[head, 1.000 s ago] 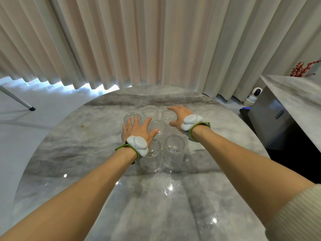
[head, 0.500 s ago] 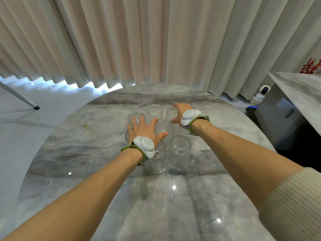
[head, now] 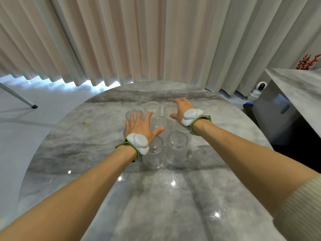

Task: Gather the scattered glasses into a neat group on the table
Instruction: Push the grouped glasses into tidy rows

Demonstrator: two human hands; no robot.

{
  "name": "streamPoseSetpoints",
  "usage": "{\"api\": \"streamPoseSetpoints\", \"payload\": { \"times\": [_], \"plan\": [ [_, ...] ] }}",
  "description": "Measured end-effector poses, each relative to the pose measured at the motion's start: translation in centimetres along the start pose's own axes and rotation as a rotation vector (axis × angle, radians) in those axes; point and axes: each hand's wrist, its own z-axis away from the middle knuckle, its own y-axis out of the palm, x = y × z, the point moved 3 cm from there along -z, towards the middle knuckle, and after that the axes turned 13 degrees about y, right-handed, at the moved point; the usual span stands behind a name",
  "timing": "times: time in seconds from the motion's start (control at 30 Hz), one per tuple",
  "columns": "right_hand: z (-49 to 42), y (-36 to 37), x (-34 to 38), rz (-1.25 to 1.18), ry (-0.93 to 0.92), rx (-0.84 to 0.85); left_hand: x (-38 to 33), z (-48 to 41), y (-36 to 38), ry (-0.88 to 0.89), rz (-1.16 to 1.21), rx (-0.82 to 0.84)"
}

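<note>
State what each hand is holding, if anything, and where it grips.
Nothing is held: left hand and right hand are spread open over the glasses.

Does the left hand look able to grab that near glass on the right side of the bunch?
Probably yes. The left hand hovers open over the bunch, and that glass stands at the near edge with its top and front uncovered. Another glass stands close on its left, so fingers would likely fit better from above.
</note>
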Motion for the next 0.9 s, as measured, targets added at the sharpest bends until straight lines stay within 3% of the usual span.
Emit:
{"api": "streamPoseSetpoints", "payload": {
  "times": [0.1,0.23,0.37,0.9],
  "plan": [
    [2.9,-0.5,-1.1,-0.013,-0.158,-0.093,0.5,1.3,-1.2,0.17,0.038,-0.112],
    [6.6,-0.2,-2.4,0.12,-0.282,0.027,1.0,3.5,-2.2,0.287,-0.071,0.092],
    [8.1,0.3,-2.9,0.222,-0.275,0.11,0.2,4.3,-2.2,0.326,-0.136,0.222],
    [8.0,0.5,-3.1,0.287,-0.211,0.17,-0.1,3.6,-2.2,0.3,-0.198,0.251]
  ]
}}
